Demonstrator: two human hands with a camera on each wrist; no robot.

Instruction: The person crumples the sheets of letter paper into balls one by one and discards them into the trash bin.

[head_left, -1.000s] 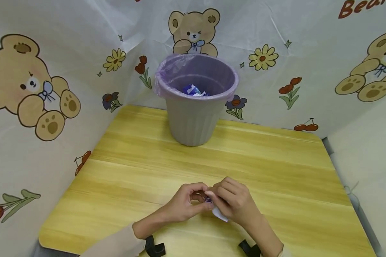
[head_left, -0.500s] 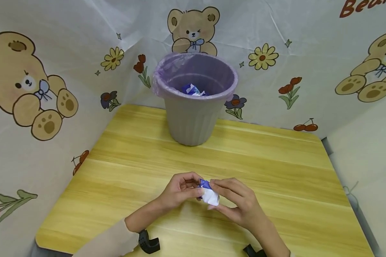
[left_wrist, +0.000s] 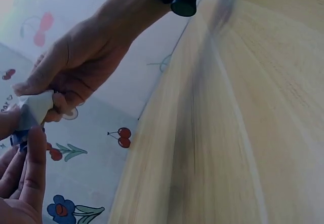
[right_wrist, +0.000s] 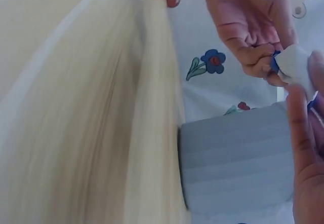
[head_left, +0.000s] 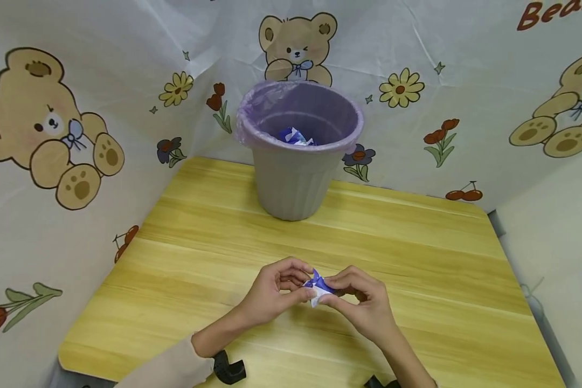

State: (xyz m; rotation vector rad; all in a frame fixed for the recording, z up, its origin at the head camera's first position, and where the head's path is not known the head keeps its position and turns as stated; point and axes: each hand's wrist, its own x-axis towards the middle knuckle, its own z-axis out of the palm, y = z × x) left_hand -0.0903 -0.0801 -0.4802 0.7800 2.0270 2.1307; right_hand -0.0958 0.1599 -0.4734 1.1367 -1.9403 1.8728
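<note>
Between my two hands, above the near half of the table, is a small crumpled blue-and-white wrapper (head_left: 318, 289). My left hand (head_left: 277, 288) pinches its left side between thumb and fingers. From the right, my right hand (head_left: 361, 302) grips the other side, thumb in front and fingers behind. A blue corner sticks up at the top, while the white part faces me. In the left wrist view the wrapper (left_wrist: 36, 107) shows mostly white with blue below. The right wrist view has the wrapper (right_wrist: 295, 67) partly covered by fingers.
A grey bin (head_left: 293, 183) with a purple liner (head_left: 252, 126) stands at the back of the wooden table (head_left: 199, 215). Inside it lie crumpled blue-and-white wrappers (head_left: 295, 136). A white cloth printed with bears (head_left: 298, 48) hangs behind and to the left.
The wrapper was mostly hidden with a white flap hanging, then showed a broad white face. It is now more bunched, a blue corner pointing up. The fingers of both hands have shifted on it.
</note>
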